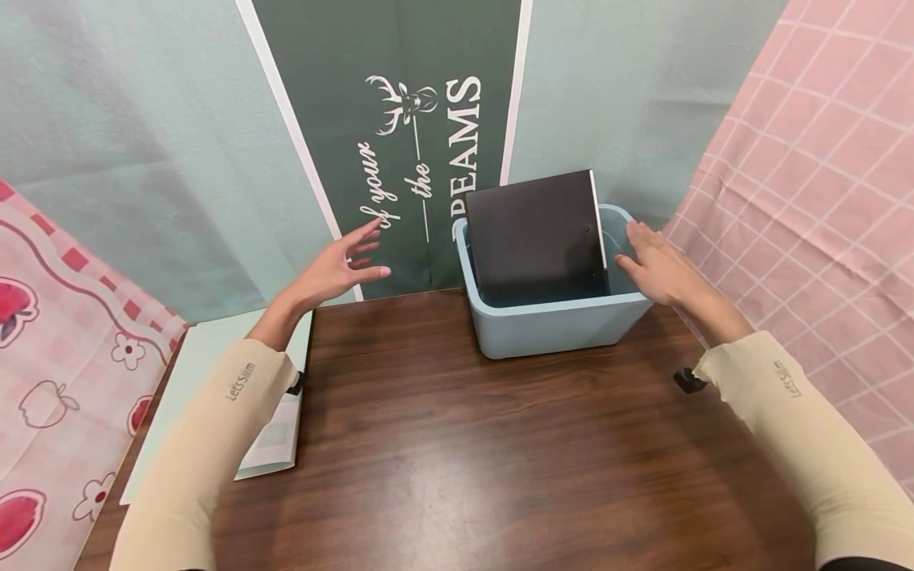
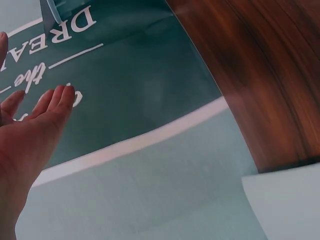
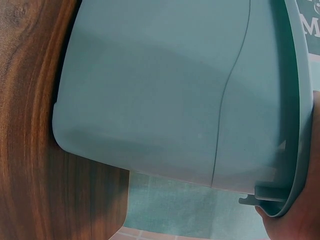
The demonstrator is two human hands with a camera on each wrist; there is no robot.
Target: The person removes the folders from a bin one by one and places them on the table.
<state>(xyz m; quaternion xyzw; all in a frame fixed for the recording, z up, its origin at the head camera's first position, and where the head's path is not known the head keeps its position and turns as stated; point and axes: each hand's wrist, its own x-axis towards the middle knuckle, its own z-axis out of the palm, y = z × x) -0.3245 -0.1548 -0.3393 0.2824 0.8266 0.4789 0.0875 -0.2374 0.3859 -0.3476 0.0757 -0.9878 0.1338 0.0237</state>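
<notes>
Black flat-sided object (image 1: pixel 535 234) in pale-blue bin (image 1: pixel 557 329)

Object stands tilted, projecting above the rim (image 1: pixel 550 306). Right grip (image 1: pixel 660 266): unclenched, resting at rim. Left grip (image 1: pixel 332 274): released, raised, fingers apart. Bin: smooth-walled; desk (image 1: pixel 428 428): wood-grain.

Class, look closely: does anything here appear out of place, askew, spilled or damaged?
The black object looks askew: it stands tilted in the blue bin, poking well above the rim. The backdrop's white lettering also runs sideways. I see no spill or damage.
</notes>
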